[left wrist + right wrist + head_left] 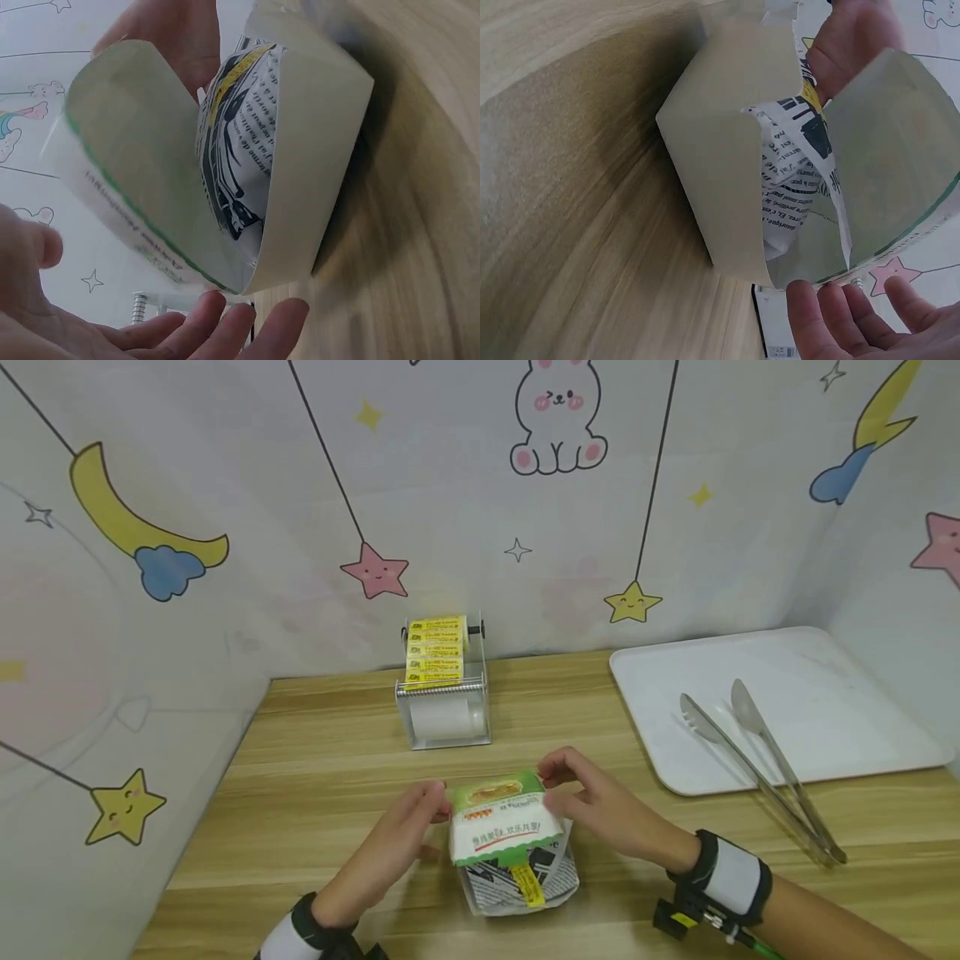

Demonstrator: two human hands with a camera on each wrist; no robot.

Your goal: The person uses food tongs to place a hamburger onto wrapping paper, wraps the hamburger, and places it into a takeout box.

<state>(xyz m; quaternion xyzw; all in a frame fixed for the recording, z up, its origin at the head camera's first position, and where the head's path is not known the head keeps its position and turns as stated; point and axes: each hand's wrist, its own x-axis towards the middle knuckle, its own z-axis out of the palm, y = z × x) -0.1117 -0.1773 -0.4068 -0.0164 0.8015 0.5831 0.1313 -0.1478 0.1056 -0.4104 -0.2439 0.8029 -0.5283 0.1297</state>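
Note:
A cardboard burger box [502, 831] sits on the table with its green-and-white printed lid [127, 142] partly raised. Inside lies a bundle wrapped in newspaper-print paper [247, 142], with a yellow sticker [528, 883] on its front. My left hand [401, 827] is at the box's left side, its straight fingertips right at the back fold in the left wrist view. On the other side my right hand [596, 802] has its fingertips at the lid's right back corner, fingers loosely spread; the thumb stands apart from them in the right wrist view.
Behind the box stands a metal label dispenser [444, 693] with a roll of yellow stickers [435, 647]. At the right is a white tray [832, 710], with metal tongs [772, 768] lying across its front edge. A printed cloth backdrop [465, 485] rises behind the wooden table [330, 735].

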